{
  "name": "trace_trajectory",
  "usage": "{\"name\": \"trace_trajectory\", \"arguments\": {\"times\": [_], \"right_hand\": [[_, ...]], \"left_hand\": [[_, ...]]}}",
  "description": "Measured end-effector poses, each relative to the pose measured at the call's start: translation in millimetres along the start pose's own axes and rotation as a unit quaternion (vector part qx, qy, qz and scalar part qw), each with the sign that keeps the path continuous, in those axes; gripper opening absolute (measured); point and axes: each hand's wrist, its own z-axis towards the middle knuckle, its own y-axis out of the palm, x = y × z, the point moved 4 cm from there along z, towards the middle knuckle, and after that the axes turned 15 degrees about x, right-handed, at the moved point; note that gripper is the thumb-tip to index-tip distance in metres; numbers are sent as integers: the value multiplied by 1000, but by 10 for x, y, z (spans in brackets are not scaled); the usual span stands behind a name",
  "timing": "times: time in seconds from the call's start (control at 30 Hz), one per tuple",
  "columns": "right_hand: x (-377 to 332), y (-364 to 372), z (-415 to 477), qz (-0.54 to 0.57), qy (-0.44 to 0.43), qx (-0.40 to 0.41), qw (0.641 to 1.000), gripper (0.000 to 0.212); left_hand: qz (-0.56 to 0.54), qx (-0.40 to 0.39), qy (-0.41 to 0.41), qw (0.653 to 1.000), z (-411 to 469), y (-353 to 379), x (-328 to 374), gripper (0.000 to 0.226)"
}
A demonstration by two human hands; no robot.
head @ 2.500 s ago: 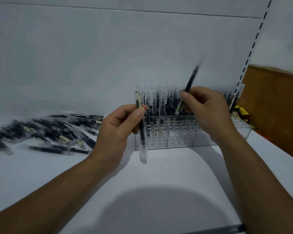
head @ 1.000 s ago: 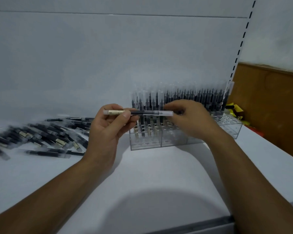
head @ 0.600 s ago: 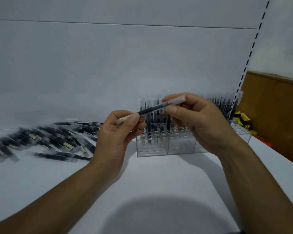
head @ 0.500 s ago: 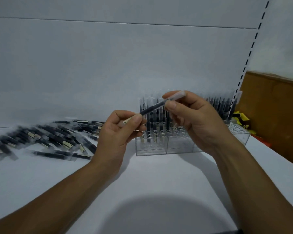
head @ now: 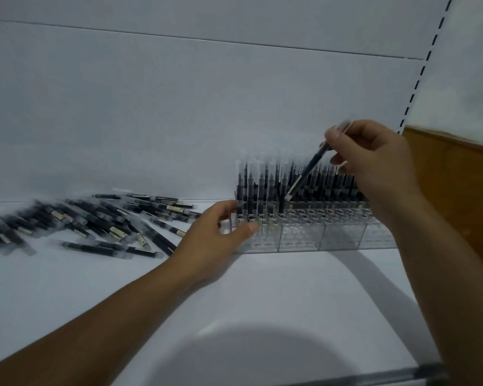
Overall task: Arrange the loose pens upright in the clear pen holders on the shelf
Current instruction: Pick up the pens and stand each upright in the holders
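A row of clear pen holders (head: pixel 304 238) stands on the white shelf (head: pixel 276 296) against the back wall, with several black pens upright in the rear holes. My right hand (head: pixel 374 162) pinches one black pen (head: pixel 307 174) by its upper end and holds it tilted, lower tip down-left, just above the standing pens. My left hand (head: pixel 215 238) hovers at the left front corner of the holders with loosely curled fingers and holds nothing. A pile of loose pens (head: pixel 95 221) lies flat on the shelf to the left.
The front rows of the holders show bare holes. A brown wooden panel (head: pixel 457 196) rises at the right, beside a slotted shelf upright (head: pixel 418 79). The shelf's front edge (head: pixel 374 377) runs along the bottom right.
My left hand let go of the pen and dropped to the holders' left corner. My right hand carried the pen up and right, tilting it tip-down over the holders.
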Motion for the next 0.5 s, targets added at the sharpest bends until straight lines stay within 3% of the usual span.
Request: {"name": "trace_trajectory", "arguments": {"times": [0.27, 0.5], "right_hand": [[135, 159, 65, -154, -65, -48, 985, 19], [419, 341, -107, -263, -43, -181, 947, 25]], "left_hand": [[-57, -4, -28, 998, 49, 19, -44, 49], [-46, -3, -19, 999, 82, 23, -68, 46]]}}
